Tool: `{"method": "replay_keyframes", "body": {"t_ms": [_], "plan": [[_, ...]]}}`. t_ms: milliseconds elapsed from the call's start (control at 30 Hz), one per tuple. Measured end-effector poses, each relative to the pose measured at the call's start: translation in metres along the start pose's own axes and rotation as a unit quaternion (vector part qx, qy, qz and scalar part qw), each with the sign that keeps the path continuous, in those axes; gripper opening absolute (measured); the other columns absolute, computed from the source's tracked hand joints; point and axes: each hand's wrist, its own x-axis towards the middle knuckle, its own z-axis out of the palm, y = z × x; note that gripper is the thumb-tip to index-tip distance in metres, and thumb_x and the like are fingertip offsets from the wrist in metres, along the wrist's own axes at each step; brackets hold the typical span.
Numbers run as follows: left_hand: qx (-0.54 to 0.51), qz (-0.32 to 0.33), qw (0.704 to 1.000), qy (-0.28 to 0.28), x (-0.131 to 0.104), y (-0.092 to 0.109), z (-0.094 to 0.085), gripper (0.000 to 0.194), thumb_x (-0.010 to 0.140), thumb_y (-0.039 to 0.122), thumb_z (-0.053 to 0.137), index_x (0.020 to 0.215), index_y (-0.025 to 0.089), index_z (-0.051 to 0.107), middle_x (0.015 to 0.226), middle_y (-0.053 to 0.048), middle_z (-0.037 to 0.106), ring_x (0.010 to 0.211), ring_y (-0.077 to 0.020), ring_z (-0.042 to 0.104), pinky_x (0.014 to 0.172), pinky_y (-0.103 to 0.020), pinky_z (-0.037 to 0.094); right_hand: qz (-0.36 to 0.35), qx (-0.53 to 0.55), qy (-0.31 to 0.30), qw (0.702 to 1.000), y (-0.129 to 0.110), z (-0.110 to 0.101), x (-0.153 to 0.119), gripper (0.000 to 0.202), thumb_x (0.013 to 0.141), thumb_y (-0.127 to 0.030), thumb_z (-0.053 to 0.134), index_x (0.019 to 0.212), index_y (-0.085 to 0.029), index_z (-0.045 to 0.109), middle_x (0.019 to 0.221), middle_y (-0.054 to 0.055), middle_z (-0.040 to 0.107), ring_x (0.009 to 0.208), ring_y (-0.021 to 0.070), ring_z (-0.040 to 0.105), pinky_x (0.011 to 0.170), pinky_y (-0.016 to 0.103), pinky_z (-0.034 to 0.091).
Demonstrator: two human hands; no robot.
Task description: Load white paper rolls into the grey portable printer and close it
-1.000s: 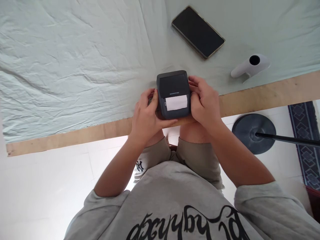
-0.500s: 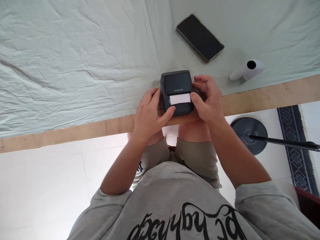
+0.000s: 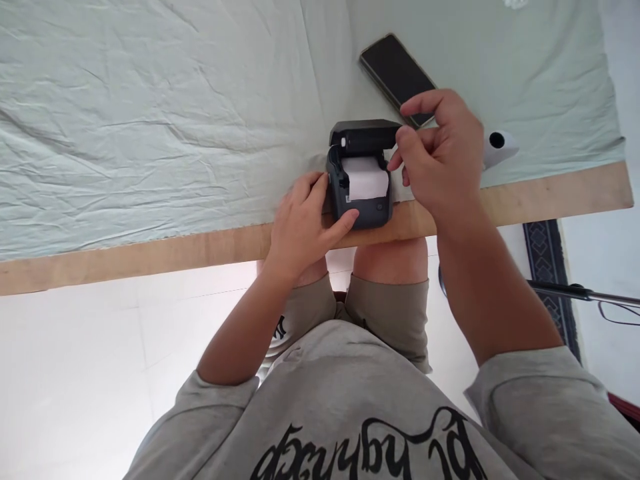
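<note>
A small dark label printer (image 3: 367, 215) sits at the table's front edge with its lid (image 3: 370, 130) raised. White paper (image 3: 369, 180) lies in the open bay and hangs over the front. My left hand (image 3: 310, 223) holds the printer from the left, thumb on the front face and fingers along the side. At the lid's right corner is my right hand (image 3: 443, 153), thumb and forefinger apart, the other fingers loosely bent. Whether its thumb touches the lid, I cannot tell. Behind that hand lies a black smartphone (image 3: 393, 70), partly covered by it.
A white device with a dark round opening (image 3: 500, 148) stands right of my right hand, partly hidden. Pale green cloth (image 3: 175, 133) covers the table, leaving a bare wooden edge (image 3: 210, 248). A dark stand pole (image 3: 565, 290) is on the right, over a patterned rug (image 3: 543, 250).
The printer's lid has swung up, exposing the paper inside. My right hand has moved up and away from the printer's right side. The left hand keeps its hold.
</note>
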Motion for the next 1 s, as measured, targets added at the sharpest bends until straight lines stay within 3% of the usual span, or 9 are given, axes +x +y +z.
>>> {"method": "replay_keyframes", "body": {"t_ms": [200,300,400,533,667,767,867,933,1000], "plan": [[0.005,-0.009,1.000,-0.008,-0.001,0.001,0.000,0.063,0.094,0.058,0.059,0.142,0.016,0.054,0.139,-0.016,0.060,0.126,-0.0344,0.060,0.106,-0.047,0.050,-0.030,-0.035,-0.006,0.999,-0.003,0.001,0.006,0.018,0.088,-0.019,0.064,0.093,-0.029,0.051,0.071,-0.004,0.072,0.056,0.0145,0.063,0.052,0.031,0.044],[0.019,-0.016,0.999,-0.021,-0.001,0.003,-0.002,0.064,0.095,0.055,0.058,0.142,0.012,0.054,0.140,-0.018,0.059,0.126,-0.0348,0.060,0.105,-0.046,0.050,-0.052,-0.176,-0.132,0.974,-0.007,0.000,0.015,0.012,0.084,-0.023,0.067,0.086,-0.028,0.057,0.085,-0.003,0.076,0.063,0.0163,0.062,0.065,0.035,0.049],[0.027,-0.018,0.999,-0.026,-0.001,0.004,-0.003,0.065,0.096,0.054,0.057,0.144,0.010,0.053,0.141,-0.019,0.059,0.127,-0.0344,0.060,0.106,-0.046,0.049,-0.033,-0.323,-0.256,0.911,-0.021,0.003,0.029,0.017,0.078,-0.019,0.071,0.092,-0.029,0.067,0.093,0.000,0.076,0.081,0.0237,0.065,0.078,0.042,0.049],[0.027,-0.016,0.999,-0.024,0.000,0.003,-0.003,0.067,0.096,0.054,0.057,0.145,0.009,0.052,0.141,-0.019,0.058,0.128,-0.0343,0.059,0.107,-0.045,0.049,0.038,-0.382,-0.324,0.865,-0.032,0.013,0.048,0.033,0.065,-0.009,0.081,0.090,-0.027,0.071,0.070,0.001,0.061,0.086,0.0276,0.061,0.085,0.046,0.045],[0.027,-0.016,0.999,-0.024,-0.001,0.003,-0.003,0.066,0.096,0.054,0.057,0.145,0.010,0.052,0.141,-0.019,0.058,0.128,-0.0342,0.059,0.108,-0.046,0.049,-0.011,-0.324,-0.351,0.879,-0.028,0.012,0.061,0.033,0.055,-0.002,0.083,0.072,-0.026,0.068,0.052,-0.003,0.046,0.077,0.0222,0.056,0.084,0.044,0.045],[0.028,-0.016,0.999,-0.023,-0.001,0.004,-0.003,0.065,0.096,0.056,0.056,0.144,0.012,0.052,0.141,-0.018,0.058,0.127,-0.0343,0.060,0.107,-0.047,0.049,-0.064,-0.288,-0.340,0.893,-0.031,-0.004,0.059,0.032,0.056,-0.007,0.081,0.077,-0.029,0.072,0.053,-0.004,0.052,0.067,0.0177,0.051,0.073,0.040,0.045],[0.024,-0.011,0.999,-0.023,-0.001,0.004,-0.003,0.064,0.097,0.056,0.055,0.144,0.013,0.052,0.141,-0.018,0.058,0.127,-0.0339,0.060,0.108,-0.047,0.049,-0.031,-0.233,-0.288,0.928,-0.029,-0.021,0.043,0.032,0.065,-0.017,0.076,0.095,-0.028,0.075,0.083,0.000,0.071,0.063,0.0140,0.051,0.064,0.036,0.042],[0.025,-0.012,0.999,-0.024,-0.001,0.003,-0.003,0.065,0.097,0.056,0.055,0.145,0.012,0.051,0.142,-0.018,0.058,0.128,-0.0346,0.059,0.108,-0.047,0.048,0.030,-0.030,-0.221,0.974,-0.017,-0.025,0.027,0.031,0.070,-0.025,0.072,0.101,-0.028,0.073,0.088,0.000,0.071,0.058,0.0108,0.048,0.052,0.031,0.038],[0.028,-0.015,0.999,-0.028,-0.001,0.002,-0.003,0.067,0.097,0.057,0.054,0.146,0.011,0.051,0.144,-0.019,0.057,0.130,-0.0360,0.058,0.108,-0.048,0.048,0.137,0.208,-0.076,0.965,0.004,-0.021,0.010,0.026,0.069,-0.031,0.067,0.095,-0.027,0.069,0.065,-0.005,0.059,0.045,0.0083,0.039,0.042,0.027,0.025]]}}
